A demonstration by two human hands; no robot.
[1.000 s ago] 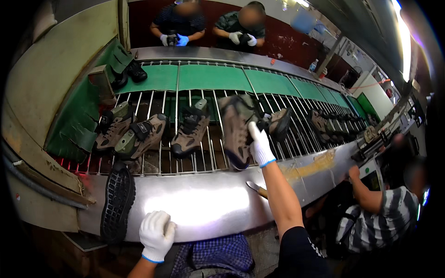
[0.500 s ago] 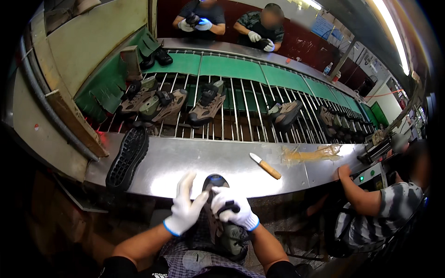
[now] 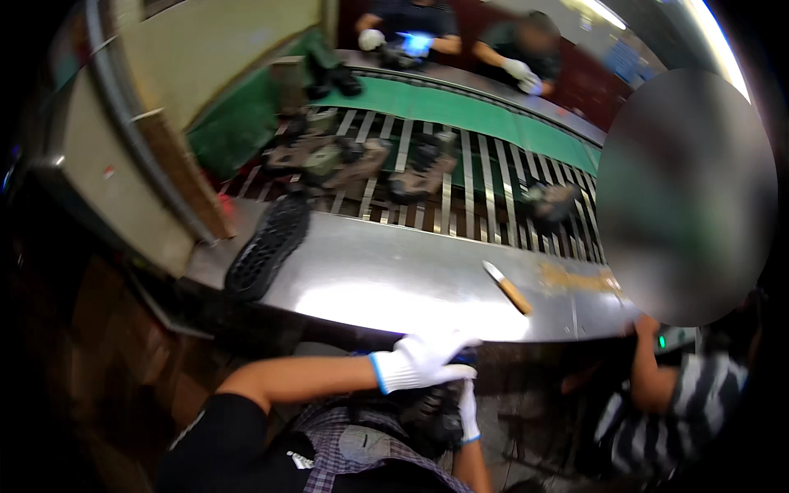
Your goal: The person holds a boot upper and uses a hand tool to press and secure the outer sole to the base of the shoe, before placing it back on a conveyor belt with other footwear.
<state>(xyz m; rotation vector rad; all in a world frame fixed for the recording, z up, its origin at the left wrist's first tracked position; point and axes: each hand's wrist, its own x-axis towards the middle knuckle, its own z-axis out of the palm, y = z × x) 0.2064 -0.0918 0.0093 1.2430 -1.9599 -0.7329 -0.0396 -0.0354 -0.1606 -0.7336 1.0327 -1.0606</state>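
Observation:
Over my lap is a dark shoe (image 3: 436,407), its laced side partly visible and its outline smeared by motion. My left hand (image 3: 421,360), in a white knit glove, reaches across to the right at the shoe's toe end. Its fingers lie along one side and its thumb along the other, with a bit of blue between them. Along the shoe's right side is my right hand (image 3: 468,411), also gloved, gripping it; most of those fingers are hidden behind the shoe and my left hand.
A wood-handled knife (image 3: 508,289) lies on the metal ledge (image 3: 386,267). A black sole (image 3: 269,245) rests at its left end. Brown shoes (image 3: 423,168) sit on the roller conveyor (image 3: 485,185) beyond. Two gloved people work across it; another person's arm (image 3: 649,366) is at right.
My left hand has swung right, from beside the shoe onto its toe end. The shoe has turned and my right hand has moved down along its side. The whole view has shifted.

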